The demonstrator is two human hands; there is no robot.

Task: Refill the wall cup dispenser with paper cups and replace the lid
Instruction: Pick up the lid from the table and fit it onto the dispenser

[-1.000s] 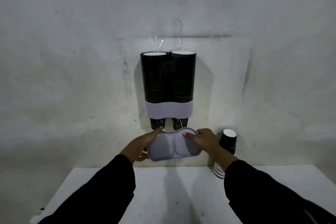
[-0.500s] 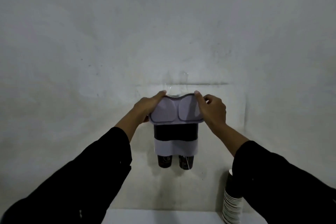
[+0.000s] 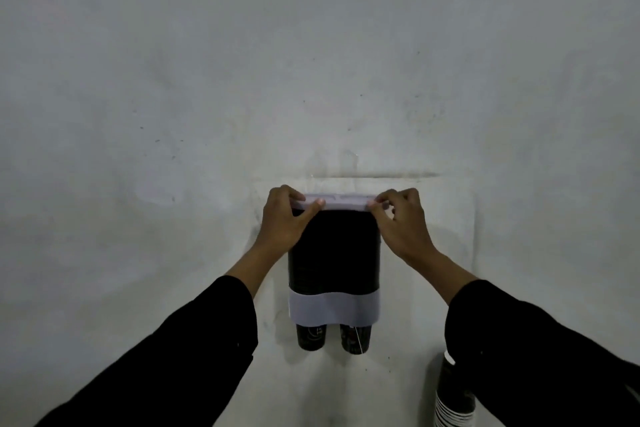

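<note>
Pale lid (image 3: pixel 341 202) lies flat atop black dispenser (image 3: pixel 334 253).

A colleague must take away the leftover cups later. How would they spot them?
Start at the black twin-tube cup dispenser on the grey wall. Look lower right, by the person's right sleeve: a loose stack of black paper cups stands there, marked by white rim stripes, outside the dispenser.

There is only one view, from a camera worn on the person's head. It faces the pale wall (image 3: pixel 207 80) almost square on, tilted little if at all, and stands close: the wall fills nearly the whole picture. The dispenser (image 3: pixel 334 253) sits just below the middle, and both dark sleeves (image 3: pixel 180 357) come in from the bottom corners. The wide lens bows the edges slightly.
</note>
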